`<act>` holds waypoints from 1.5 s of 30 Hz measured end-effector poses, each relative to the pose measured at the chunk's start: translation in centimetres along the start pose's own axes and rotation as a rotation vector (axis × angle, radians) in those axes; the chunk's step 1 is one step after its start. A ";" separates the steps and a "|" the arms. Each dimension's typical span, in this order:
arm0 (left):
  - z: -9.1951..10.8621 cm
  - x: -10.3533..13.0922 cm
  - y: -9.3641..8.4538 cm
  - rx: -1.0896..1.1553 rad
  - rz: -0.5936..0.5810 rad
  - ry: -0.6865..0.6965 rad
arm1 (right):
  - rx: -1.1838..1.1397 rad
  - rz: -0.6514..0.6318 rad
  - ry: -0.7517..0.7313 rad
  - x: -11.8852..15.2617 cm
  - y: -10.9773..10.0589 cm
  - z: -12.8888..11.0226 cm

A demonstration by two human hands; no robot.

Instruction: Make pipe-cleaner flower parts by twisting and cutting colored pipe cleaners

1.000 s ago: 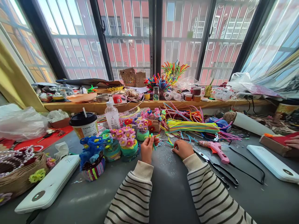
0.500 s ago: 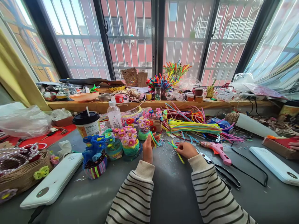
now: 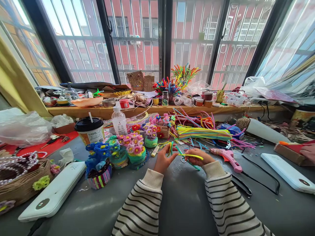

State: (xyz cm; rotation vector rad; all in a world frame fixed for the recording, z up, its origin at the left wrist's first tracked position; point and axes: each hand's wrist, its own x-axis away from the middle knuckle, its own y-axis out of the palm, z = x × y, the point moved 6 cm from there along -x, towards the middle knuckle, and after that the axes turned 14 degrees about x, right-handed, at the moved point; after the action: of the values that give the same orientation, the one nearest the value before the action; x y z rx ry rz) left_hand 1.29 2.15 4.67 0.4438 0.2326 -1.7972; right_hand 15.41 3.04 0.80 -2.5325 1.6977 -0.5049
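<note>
My left hand [image 3: 164, 159] is closed on short green and yellow pipe cleaners [image 3: 170, 148], which stand up between its fingers. Close on its right, my right hand [image 3: 199, 156] pinches a yellow pipe cleaner [image 3: 190, 155] that sticks out to the right and a green one [image 3: 195, 167] that slants down below the fingers. The fingertips of the two hands are a small gap apart, over the grey table [image 3: 182, 203]. Left of my left hand stand small pots with pink fuzzy flowers [image 3: 135, 143] and a pot with blue ones [image 3: 98, 152].
A pink glue gun [image 3: 232, 159] with a black cable lies right of my right hand, near black-handled pliers [image 3: 242, 185]. Yellow pipe cleaners [image 3: 204, 132] are bundled behind. White power banks [image 3: 55, 190] flank both sides. Another person's hand [image 3: 308, 152] shows at the right edge.
My hands have come closer together. The fingers of my left hand have bent inward, and the yellow pipe cleaner at my right hand now points right instead of down.
</note>
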 end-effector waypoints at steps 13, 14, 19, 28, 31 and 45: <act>-0.9 0.1 0.7 -0.137 -0.163 -0.018 | -0.214 -0.109 -0.029 1.2 0.9 -1.1; -0.9 0.1 0.7 -0.135 -0.168 -0.016 | -0.220 -0.120 -0.034 1.1 0.9 -1.0; -1.2 0.0 0.5 -0.163 -0.154 -0.029 | -0.225 -0.157 -0.050 0.4 1.0 -0.6; -1.7 -0.1 0.2 -0.151 -0.100 -0.063 | 0.054 0.008 -0.192 -0.6 1.3 -1.3; -1.8 -0.1 0.1 -0.149 -0.092 -0.056 | 0.134 0.109 -0.252 -0.8 1.4 -1.8; -2.2 -0.2 -0.2 -0.040 0.000 -0.129 | 0.129 0.481 -0.343 -0.3 -1.0 -2.3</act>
State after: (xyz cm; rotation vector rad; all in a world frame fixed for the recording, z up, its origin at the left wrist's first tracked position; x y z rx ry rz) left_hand 1.53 3.24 2.79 0.2989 0.1783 -1.8109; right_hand 15.48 4.05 3.14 -1.8865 1.9588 -0.1290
